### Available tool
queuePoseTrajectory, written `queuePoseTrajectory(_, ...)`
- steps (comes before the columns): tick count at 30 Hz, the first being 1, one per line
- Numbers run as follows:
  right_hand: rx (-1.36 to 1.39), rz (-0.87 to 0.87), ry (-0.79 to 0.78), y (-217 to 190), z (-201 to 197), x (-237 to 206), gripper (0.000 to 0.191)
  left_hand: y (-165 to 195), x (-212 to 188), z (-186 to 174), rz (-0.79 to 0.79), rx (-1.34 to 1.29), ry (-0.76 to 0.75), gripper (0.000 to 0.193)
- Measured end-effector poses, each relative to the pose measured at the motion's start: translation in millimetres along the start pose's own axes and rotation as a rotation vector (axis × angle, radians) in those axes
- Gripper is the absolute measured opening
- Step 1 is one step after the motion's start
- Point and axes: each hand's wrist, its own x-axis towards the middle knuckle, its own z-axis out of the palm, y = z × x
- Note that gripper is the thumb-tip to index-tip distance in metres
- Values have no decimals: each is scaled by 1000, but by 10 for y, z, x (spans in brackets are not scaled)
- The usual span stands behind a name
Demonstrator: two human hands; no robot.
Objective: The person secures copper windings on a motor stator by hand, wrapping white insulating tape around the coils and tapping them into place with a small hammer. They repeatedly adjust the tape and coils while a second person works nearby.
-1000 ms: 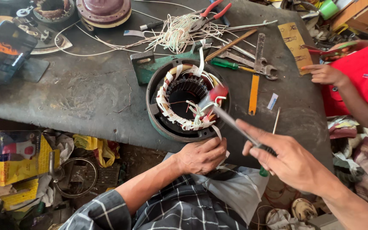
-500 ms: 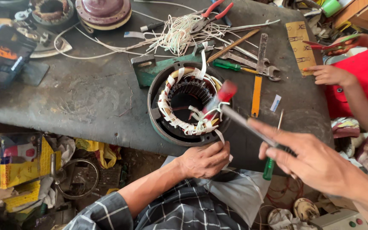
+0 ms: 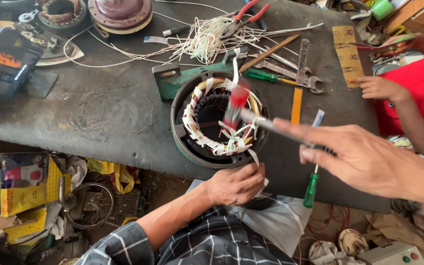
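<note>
Right hand (image 3: 369, 159) grips small hammer (image 3: 251, 115); red head, blurred, now lower over motor stator (image 3: 217, 120) windings than before. Left hand (image 3: 236, 184) stays clamped on stator's near rim at table (image 3: 74, 118) edge.

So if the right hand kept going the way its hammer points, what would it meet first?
Probably the motor stator: the right hand aims its red-headed hammer left over the taped windings, so those come first. Motion blur leaves the height above them unclear.
</note>
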Motion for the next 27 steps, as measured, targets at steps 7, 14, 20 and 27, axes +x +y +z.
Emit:
queuePoseTrajectory(7,20,-142,-17,-46,-25,12,70,-7,-31,-11,5,-45,-23,32)
queuePoseTrajectory(14,-108,200,-137,60,168,-30,71,-13,-20,-6,2,-61,-23,26)
queuePoseTrajectory(20,91,-375,441,538,648,-175,59,-8,-12,6,-8,-83,-19,23)
queuePoseTrajectory(27,-225,-503,651,1106,1078,-146,26,88,-186,215,-30,-176,-36,32)
